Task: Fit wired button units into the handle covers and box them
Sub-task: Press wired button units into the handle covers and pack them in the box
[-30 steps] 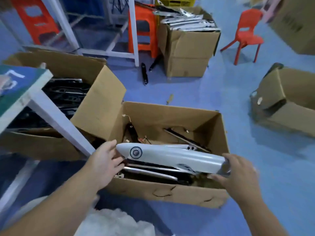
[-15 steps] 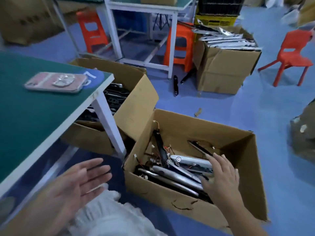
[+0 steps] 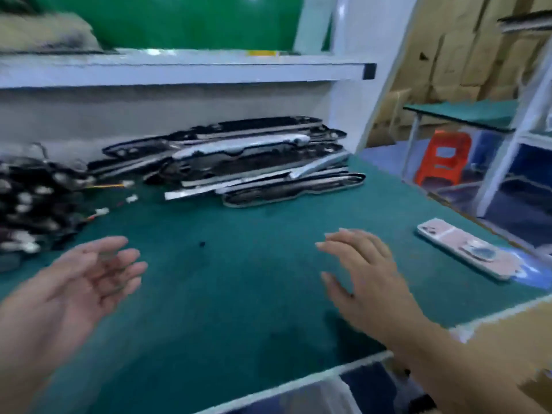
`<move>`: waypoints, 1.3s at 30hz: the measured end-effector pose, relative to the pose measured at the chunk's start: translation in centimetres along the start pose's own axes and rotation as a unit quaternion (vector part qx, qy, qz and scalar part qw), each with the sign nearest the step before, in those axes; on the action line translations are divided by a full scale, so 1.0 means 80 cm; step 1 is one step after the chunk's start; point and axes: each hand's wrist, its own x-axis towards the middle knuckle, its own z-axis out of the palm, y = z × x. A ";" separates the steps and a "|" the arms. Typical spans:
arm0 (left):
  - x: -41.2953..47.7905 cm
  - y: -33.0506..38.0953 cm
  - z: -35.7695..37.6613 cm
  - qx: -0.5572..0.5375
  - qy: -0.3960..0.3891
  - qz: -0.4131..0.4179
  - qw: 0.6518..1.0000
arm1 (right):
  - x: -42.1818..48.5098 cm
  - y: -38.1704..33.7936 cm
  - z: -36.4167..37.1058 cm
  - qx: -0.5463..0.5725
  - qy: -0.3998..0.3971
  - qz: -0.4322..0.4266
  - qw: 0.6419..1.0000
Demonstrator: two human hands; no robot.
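Swinging back from the box, I'm hovering left hand (image 3: 80,279) and right hand (image 3: 364,273) over the counter (image 3: 239,309), fingers (image 3: 352,236) spread, empty (more covers (image 3: 239,162) waiting).

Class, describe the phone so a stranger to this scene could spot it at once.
Start at the green-topped workbench. Near its right edge, beyond the right hand, lies the phone: flat, pink-backed with a round grip, unlike the dark handle covers stacked at the back.
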 end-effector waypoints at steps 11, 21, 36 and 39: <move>0.055 -0.008 -0.074 0.191 0.292 0.051 0.936 | 0.192 -0.019 0.185 -0.034 0.108 0.162 0.980; 0.084 -0.027 -0.083 0.308 0.204 0.010 0.929 | 0.241 0.110 0.182 -0.206 -0.005 0.109 0.972; 0.080 -0.029 -0.082 0.320 0.185 0.022 0.929 | 0.291 -0.033 -0.010 -0.097 0.072 -0.043 0.992; 0.076 -0.028 -0.076 0.314 0.192 0.026 0.930 | 0.312 -0.049 -0.075 0.140 0.184 0.055 0.971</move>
